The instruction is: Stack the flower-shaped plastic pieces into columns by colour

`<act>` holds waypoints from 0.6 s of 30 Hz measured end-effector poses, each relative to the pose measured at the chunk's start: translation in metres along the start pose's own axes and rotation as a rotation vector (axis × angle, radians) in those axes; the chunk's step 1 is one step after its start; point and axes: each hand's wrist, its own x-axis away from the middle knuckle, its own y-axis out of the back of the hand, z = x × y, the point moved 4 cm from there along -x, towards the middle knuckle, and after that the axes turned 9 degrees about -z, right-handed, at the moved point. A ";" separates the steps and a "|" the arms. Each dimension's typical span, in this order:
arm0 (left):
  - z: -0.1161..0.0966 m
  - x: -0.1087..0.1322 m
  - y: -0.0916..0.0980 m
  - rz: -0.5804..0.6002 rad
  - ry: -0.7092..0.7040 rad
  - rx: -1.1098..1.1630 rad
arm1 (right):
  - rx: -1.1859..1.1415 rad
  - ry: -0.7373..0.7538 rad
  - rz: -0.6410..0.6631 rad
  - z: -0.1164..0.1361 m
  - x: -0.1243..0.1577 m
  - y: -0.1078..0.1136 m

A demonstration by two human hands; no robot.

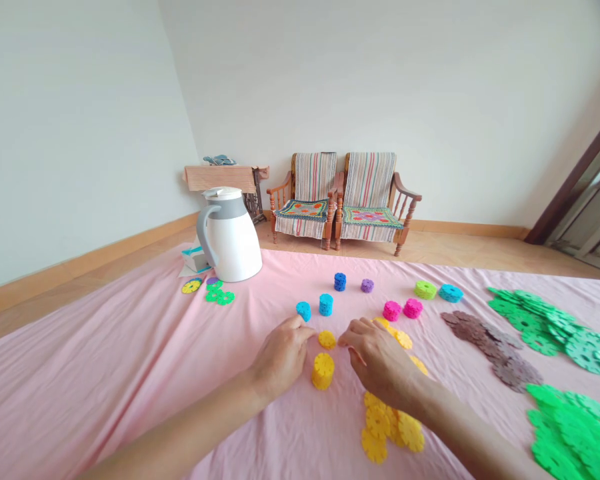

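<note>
My left hand (283,355) and my right hand (378,359) rest on the pink cloth (130,373), their fingertips meeting at a small yellow snowflake disc (327,339) that they pinch from both sides. A short stack of yellow discs (323,371) stands between the two hands, just below that disc. Loose yellow discs (387,427) lie under and beside my right wrist. Both hands have curled fingers.
Small stacks in light blue (325,304), dark blue (339,281), purple (367,285), pink (392,311), lime (425,289) and teal (451,293) stand beyond. Brown discs (495,347) and green discs (555,327) lie right. A white jug (230,233) stands at left; two chairs (343,200) behind.
</note>
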 end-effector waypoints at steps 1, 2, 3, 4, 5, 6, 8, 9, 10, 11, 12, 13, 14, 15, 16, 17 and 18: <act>0.000 0.001 -0.002 -0.004 -0.002 -0.002 | 0.003 0.005 -0.004 0.000 0.000 -0.001; 0.000 0.002 -0.003 -0.007 -0.003 -0.002 | 0.006 0.008 -0.007 0.000 0.001 -0.001; 0.000 0.003 -0.004 -0.010 -0.003 0.000 | 0.009 0.011 -0.012 0.000 0.001 -0.002; 0.000 0.004 -0.005 -0.014 -0.003 0.006 | 0.013 0.013 -0.016 0.000 0.001 -0.003; 0.001 0.004 -0.005 -0.021 -0.002 0.015 | 0.016 0.017 -0.019 0.000 0.002 -0.004; 0.001 0.005 -0.006 -0.028 -0.002 0.025 | 0.018 0.020 -0.021 0.000 0.002 -0.004; 0.003 0.006 -0.006 -0.039 -0.001 0.040 | 0.017 0.023 -0.024 0.002 0.002 -0.005; 0.003 0.006 -0.006 -0.040 0.000 0.043 | 0.014 0.023 -0.025 0.002 0.002 -0.005; 0.004 0.006 -0.007 -0.039 0.003 0.042 | 0.008 0.023 -0.023 0.003 0.002 -0.004; 0.004 0.006 -0.007 -0.037 0.004 0.040 | 0.001 0.021 -0.021 0.003 0.001 -0.003; 0.004 0.005 -0.007 -0.037 0.005 0.038 | -0.007 0.016 -0.020 0.003 0.001 -0.001; 0.004 0.005 -0.007 -0.040 0.007 0.040 | -0.016 0.008 -0.024 0.001 0.000 0.001; 0.005 0.004 -0.007 -0.045 0.011 0.047 | -0.024 -0.004 -0.035 -0.002 0.000 0.005; 0.005 0.004 -0.007 -0.052 0.019 0.059 | -0.032 -0.019 -0.050 -0.006 -0.001 0.010; 0.006 0.003 -0.007 -0.058 0.030 0.075 | -0.040 -0.038 -0.068 -0.011 -0.001 0.015; 0.007 0.002 -0.007 -0.061 0.041 0.092 | -0.046 -0.058 -0.081 -0.017 -0.002 0.020; 0.008 0.002 -0.006 -0.061 0.052 0.107 | -0.050 -0.077 -0.075 -0.023 -0.002 0.025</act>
